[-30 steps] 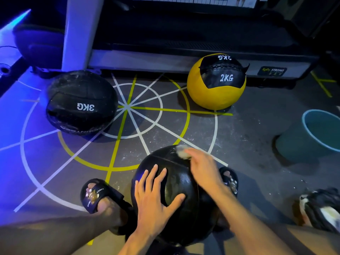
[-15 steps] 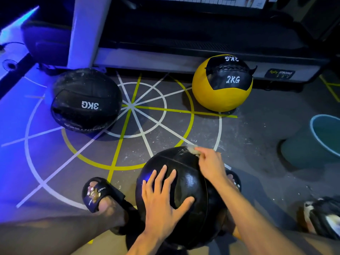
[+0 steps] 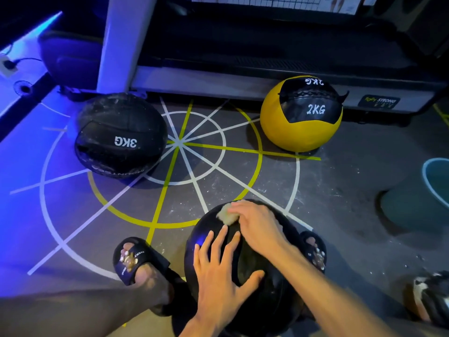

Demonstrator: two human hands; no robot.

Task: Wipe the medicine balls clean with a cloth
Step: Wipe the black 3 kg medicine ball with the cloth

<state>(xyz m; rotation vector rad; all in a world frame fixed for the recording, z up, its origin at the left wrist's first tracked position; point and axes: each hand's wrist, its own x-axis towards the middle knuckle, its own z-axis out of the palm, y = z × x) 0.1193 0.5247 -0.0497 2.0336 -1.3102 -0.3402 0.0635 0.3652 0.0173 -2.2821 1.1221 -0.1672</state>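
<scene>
Right hand (image 3: 258, 224): fingers curled down over a small pale crumpled cloth (image 3: 228, 214), pressing it onto the far top of the nearest black textured medicine ball (image 3: 262, 283); the fingertips are hidden under the hand and the cloth is half covered, so its full shape is hard to make out. Left hand (image 3: 218, 271): fingers (image 3: 220, 242) straight and spread apart, palm flat on the ball's near side, thumb out to the right, gripping nothing. The ball sits on the floor between two feet in black slide sandals, left sandal (image 3: 132, 260) in plain view, right sandal (image 3: 314, 251) partly behind the ball; the ball's lower edge is lost in shadow near the frame bottom. Floor (image 3: 340, 190): grey matting, scuffed with white specks, marked with white and yellow rings and spokes; blue light washes the left side. A light-blue plastic bucket (image 3: 435, 181) is cut off at the right edge, and a black and white shoe (image 3: 431, 295) at the lower right. Behind, a dark low machine with a white upright post (image 3: 126, 42). Further back on the floor, well apart: a dusty black medicine ball marked 3KG (image 3: 119, 135) to the left, grey film over its top, and a yellow and black medicine ball marked 2KG (image 3: 301, 115) to the right. The near ball looks glossy, with a faint blue glint.
</scene>
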